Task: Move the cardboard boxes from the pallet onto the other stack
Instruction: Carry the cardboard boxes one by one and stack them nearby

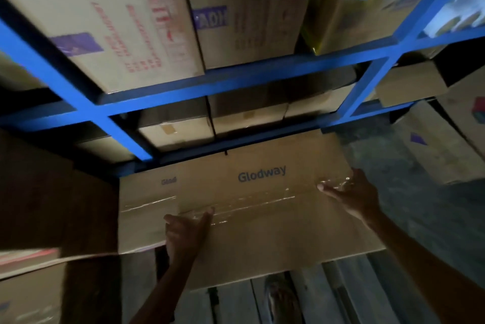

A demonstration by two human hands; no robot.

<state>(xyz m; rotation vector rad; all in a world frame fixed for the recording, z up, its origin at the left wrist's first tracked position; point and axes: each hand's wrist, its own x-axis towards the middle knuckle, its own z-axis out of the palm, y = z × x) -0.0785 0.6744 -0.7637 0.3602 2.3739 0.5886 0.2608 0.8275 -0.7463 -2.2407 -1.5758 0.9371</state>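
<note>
Head view, left to right: dark stacked cartons (52,192) fill the near left; behind them a blue rack (210,92) crosses the scene, with cartons with red print (118,22) on its upper level; the cardboard box (262,232), marked "Glodway" and sealed with clear tape, lies at near centre, its far edge against the rack's lowest beam and its near edge over pale planks (315,297); the left hand (183,234) grips the box at its near left, thumb laid on the taped top, fingers curled at the edge; the right hand (351,197) rests flat on the top by the right edge, fingers straight and spread; grey concrete floor (420,205) lies to the right.
</note>
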